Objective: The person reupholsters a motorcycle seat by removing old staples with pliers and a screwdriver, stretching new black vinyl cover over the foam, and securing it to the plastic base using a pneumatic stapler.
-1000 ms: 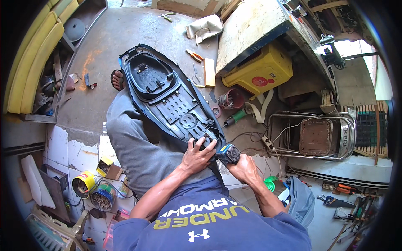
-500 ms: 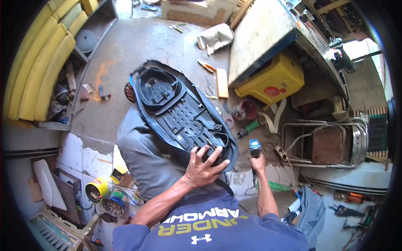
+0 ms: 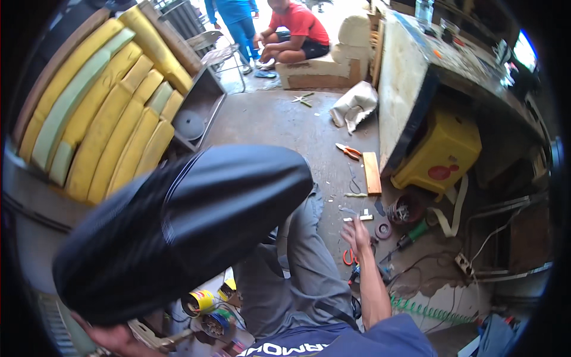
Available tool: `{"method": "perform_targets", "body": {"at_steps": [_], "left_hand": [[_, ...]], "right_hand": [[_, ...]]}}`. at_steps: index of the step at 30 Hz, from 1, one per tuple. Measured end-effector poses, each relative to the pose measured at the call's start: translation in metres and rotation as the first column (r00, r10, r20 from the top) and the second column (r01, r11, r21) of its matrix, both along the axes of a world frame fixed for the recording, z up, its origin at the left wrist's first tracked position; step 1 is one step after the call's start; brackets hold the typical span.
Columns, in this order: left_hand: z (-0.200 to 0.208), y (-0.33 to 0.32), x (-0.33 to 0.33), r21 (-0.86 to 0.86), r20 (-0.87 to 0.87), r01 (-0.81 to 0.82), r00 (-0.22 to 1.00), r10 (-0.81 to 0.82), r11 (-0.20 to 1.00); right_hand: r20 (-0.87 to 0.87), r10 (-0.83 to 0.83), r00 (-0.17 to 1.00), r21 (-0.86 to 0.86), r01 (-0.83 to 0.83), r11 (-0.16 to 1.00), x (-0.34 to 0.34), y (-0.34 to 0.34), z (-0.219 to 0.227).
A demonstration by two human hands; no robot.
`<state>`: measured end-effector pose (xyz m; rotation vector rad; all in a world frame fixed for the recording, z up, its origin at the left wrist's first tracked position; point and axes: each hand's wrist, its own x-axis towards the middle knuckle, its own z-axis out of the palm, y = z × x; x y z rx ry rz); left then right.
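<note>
A motorcycle seat (image 3: 178,220) with a black cover and stitched seams is raised at a tilt across my left side, its smooth top showing. My left hand (image 3: 110,334) grips its lower left end; the fingers are partly hidden beneath it. My right hand (image 3: 357,235) is empty, fingers stretched and apart, over the floor beside my leg. Close to that hand lie small light-coloured pieces (image 3: 359,218), a purple ring-shaped roll (image 3: 383,230) and orange scissor-like handles (image 3: 350,257). A blue and black tool (image 3: 355,275) lies partly hidden beside my right forearm.
Orange-handled pliers (image 3: 348,151) and a wooden block (image 3: 372,172) lie ahead. A yellow plastic stool (image 3: 440,152) sits under the workbench (image 3: 410,65). Foam pads (image 3: 113,131) stack at left. A green coiled hose (image 3: 428,309) runs right. Two people are at the back.
The seat has been turned from its black underside to its covered top and swung left. My left hand has moved to its lower left end. My right hand has let go of the blue tool.
</note>
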<state>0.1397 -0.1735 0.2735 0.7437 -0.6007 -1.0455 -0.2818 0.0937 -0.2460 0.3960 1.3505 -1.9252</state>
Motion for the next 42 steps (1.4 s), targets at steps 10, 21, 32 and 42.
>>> {"method": "perform_targets", "body": {"at_steps": [10,21,32,42], "left_hand": [[-0.254,0.002,0.217,0.237,0.487,-0.259,0.866,0.116,0.936],[-0.219,-0.005,0.184,0.291,-0.003,0.268,0.96,-0.28,0.918],[-0.235,-0.005,0.108,0.253,-0.284,0.485,0.865,-0.415,0.837],[-0.253,-0.009,0.117,0.233,-0.374,0.486,0.844,-0.384,0.842]], "right_hand": [[-0.386,0.447,0.807,0.057,-0.463,0.885,-0.046,-0.104,0.079],[-0.274,0.404,0.873,-0.228,-0.467,0.854,-0.017,-0.056,0.107],[-0.208,0.324,0.923,0.024,-0.327,0.945,-0.025,0.036,0.104],[-0.331,0.154,0.931,-0.079,-0.19,0.979,-0.045,0.066,0.146]]}}
